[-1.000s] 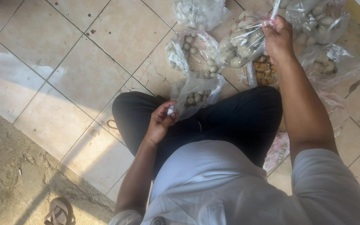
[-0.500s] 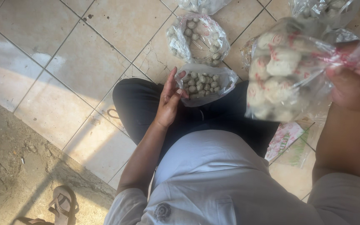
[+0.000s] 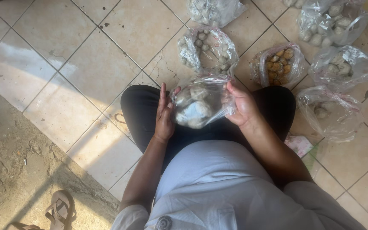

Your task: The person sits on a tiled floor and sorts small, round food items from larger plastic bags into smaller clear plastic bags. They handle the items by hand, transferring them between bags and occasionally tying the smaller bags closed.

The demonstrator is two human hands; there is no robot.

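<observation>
I hold a clear plastic bag of pale round lumps (image 3: pixel 201 104) between my two hands, just above my lap, over my dark trousers (image 3: pixel 143 110). My left hand (image 3: pixel 165 114) lies flat against the bag's left side, fingers straight and together, pointing away from me, the palm pressed to the plastic rather than wrapped round it. My right hand (image 3: pixel 242 105) is closed on the bag's right side, thumb on top and fingers curled under the crumpled plastic. So the bag sits squarely between both palms, touching each.

Taking that bag as the mark: just beyond it on the tiled floor (image 3: pixel 86 64) lies a second clear bag of small grey pieces (image 3: pixel 207 51), and farther beyond that a third bag (image 3: pixel 214 10) at the top edge. Beyond and to the right of the held bag is a bag of brownish-yellow pieces (image 3: pixel 280 64). Farther right lie a bag of pale lumps (image 3: pixel 331 23), another wrinkled bag (image 3: pixel 346 68) and a nearly flat bag (image 3: pixel 329 113). Well to the left of the held bag and nearer to me, a sandal (image 3: pixel 60 208) rests on bare concrete (image 3: pixel 9 170).
</observation>
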